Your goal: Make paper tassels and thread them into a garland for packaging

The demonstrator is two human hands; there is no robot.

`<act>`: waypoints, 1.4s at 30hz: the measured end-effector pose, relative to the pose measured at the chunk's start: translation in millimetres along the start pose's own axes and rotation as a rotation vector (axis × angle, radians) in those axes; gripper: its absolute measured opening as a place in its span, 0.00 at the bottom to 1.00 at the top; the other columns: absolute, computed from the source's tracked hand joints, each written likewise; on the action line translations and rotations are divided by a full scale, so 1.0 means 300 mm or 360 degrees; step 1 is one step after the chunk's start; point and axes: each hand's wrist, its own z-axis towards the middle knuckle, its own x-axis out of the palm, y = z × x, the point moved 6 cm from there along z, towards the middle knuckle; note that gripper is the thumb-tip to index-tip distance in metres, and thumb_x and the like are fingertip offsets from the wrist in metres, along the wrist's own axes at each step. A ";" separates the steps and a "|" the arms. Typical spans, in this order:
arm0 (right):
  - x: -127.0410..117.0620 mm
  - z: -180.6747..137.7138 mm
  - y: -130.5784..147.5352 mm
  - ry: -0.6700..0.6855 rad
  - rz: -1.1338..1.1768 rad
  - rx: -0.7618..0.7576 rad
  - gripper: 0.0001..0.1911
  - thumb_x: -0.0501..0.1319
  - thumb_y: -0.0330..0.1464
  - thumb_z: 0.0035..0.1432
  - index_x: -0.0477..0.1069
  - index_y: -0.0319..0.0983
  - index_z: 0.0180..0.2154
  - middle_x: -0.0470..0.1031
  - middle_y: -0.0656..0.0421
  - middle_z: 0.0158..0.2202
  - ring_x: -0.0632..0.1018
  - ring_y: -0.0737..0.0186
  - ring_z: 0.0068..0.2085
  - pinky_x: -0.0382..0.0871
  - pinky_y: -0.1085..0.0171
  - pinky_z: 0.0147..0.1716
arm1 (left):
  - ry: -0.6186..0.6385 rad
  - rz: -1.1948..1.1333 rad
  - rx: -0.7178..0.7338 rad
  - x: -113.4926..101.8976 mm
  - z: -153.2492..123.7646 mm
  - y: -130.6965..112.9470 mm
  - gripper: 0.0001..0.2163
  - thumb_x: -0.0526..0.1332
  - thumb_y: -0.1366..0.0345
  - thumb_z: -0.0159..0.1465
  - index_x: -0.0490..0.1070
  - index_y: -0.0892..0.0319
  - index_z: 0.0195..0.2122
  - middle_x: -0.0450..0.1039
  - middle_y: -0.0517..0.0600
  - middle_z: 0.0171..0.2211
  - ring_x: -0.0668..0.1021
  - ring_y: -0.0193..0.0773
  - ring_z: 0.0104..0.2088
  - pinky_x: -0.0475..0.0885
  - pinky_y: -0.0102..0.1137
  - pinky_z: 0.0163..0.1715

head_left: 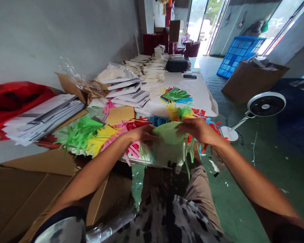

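Note:
My left hand (142, 133) and my right hand (198, 129) both grip a pale green fringed paper sheet (168, 143) held over my lap at the table's near edge. Its cut strips hang down below my fingers. Right behind my hands lies a heap of fringed paper (98, 135) in green, yellow, pink, red and blue. A second small pile of fringed paper (176, 95) in green, red and blue lies further back on the white table (192, 88).
Stacks of white envelopes (40, 118) and paper piles (152, 69) line the table along the wall. A red bag (12, 96) lies far left. Cardboard boxes (27, 189) stand at my left. A white fan (264, 105), a brown box (250, 79) and a blue crate (239, 52) stand on the green floor.

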 end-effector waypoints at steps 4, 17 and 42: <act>-0.062 -0.049 0.182 -0.0426 -0.0434 -0.0409 0.13 0.63 0.43 0.70 0.85 0.46 0.44 0.87 0.57 0.41 0.84 0.56 0.39 0.74 0.57 0.43 | -0.0737 0.0596 0.0323 -0.140 -0.112 -0.125 0.11 0.70 0.57 0.62 0.80 0.61 0.35 0.77 0.47 0.25 0.77 0.39 0.25 0.68 0.29 0.25; 0.449 -0.285 -0.151 -0.0164 -0.1260 -0.0975 0.22 0.61 0.22 0.68 0.77 0.43 0.59 0.84 0.54 0.56 0.82 0.56 0.55 0.73 0.53 0.58 | -0.0878 0.1492 0.0415 0.170 -0.313 0.214 0.35 0.65 0.67 0.65 0.58 0.58 0.74 0.63 0.60 0.72 0.64 0.59 0.73 0.60 0.60 0.72; 0.146 -0.506 -0.060 -0.0170 -0.1230 0.0003 0.24 0.59 0.38 0.71 0.71 0.40 0.64 0.76 0.50 0.64 0.74 0.42 0.63 0.66 0.44 0.59 | -0.1039 0.1359 0.0951 0.473 -0.131 0.188 0.08 0.65 0.70 0.70 0.80 0.56 0.49 0.85 0.52 0.48 0.84 0.46 0.51 0.80 0.41 0.47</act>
